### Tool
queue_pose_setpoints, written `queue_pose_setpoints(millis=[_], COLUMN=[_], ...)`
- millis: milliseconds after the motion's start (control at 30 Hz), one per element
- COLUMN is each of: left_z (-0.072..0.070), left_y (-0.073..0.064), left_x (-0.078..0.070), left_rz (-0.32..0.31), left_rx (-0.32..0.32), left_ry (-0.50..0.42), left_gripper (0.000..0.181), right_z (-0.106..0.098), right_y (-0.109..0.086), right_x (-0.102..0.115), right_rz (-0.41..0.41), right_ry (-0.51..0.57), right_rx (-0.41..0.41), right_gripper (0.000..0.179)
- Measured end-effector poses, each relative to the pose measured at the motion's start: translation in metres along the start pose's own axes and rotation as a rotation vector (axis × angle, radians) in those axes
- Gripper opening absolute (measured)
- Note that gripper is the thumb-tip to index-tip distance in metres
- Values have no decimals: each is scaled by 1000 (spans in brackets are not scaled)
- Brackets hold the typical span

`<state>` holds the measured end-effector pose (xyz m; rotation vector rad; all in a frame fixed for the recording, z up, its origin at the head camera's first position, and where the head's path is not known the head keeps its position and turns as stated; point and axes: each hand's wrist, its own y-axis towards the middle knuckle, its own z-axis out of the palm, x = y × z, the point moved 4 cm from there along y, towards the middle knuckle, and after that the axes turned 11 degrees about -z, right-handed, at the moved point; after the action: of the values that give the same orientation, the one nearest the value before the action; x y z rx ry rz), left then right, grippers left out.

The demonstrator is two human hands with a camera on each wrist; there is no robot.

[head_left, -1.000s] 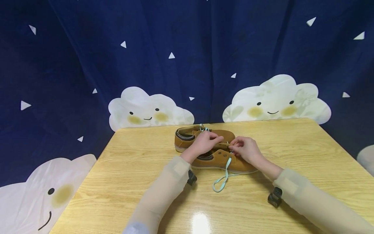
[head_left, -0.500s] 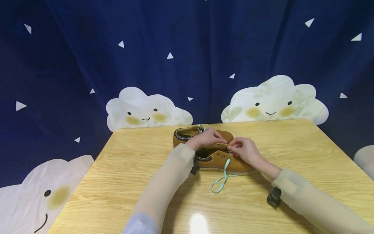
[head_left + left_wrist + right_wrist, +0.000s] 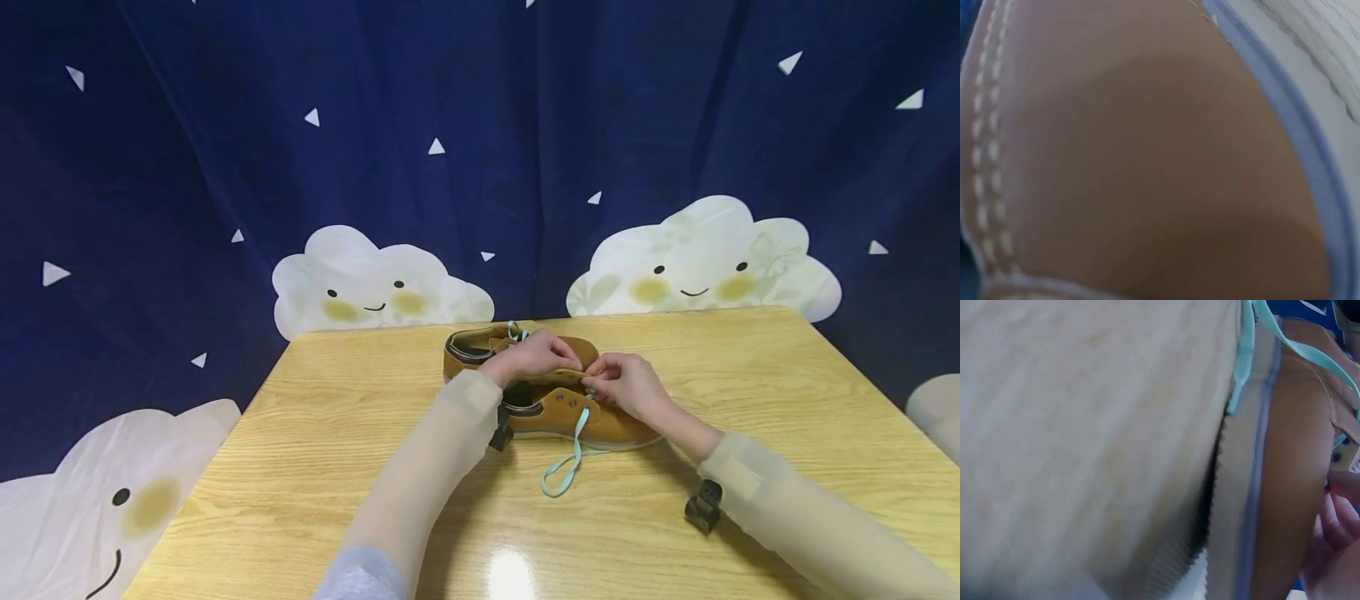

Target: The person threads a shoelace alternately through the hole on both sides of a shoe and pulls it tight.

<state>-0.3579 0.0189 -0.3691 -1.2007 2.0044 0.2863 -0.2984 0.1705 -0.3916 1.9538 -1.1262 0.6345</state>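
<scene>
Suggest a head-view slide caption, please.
Left fingers and right fingers at the nearer lace-up shoe, turquoise shoelace looping onto the table.

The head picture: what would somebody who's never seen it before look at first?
Probably the smiling white clouds on the dark blue curtain behind the table. Next might be the pale turquoise lace, hanging in a loop from the nearer brown shoe onto the tabletop, with the left hand and right hand close together above that shoe.
</scene>
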Motion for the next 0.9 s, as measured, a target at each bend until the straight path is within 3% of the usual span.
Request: queue_pose_setpoints(millis=[100,233,367,533,733,900], left_z=[-5,-14,-27,-50,-78,-102], left_y=[0,2,3,-1,-10,-18], left_x=[1,4,5,7,13,19], left_rz=[-27,-80,-109,-113,-109,-69], left_rx=[-54,-113,-222,-401,-550,-669], left_ry=[-48,-216,-353,-402,-500,-579], left_gripper=[15,14,12,12,12,9], right_z=[-5,-12,-14,-13,-13,-14], right_y=[3,9,14,16,17,19], right_x=[2,3,4,5,4,5], right_rz=[-35,-83,-108,-138,-152,-155], right_ry=[-123,-222,-224,-224,-254,-247], right_rx=[19,52,105,167,196,218], right_gripper=[6,7,7,6,6,7])
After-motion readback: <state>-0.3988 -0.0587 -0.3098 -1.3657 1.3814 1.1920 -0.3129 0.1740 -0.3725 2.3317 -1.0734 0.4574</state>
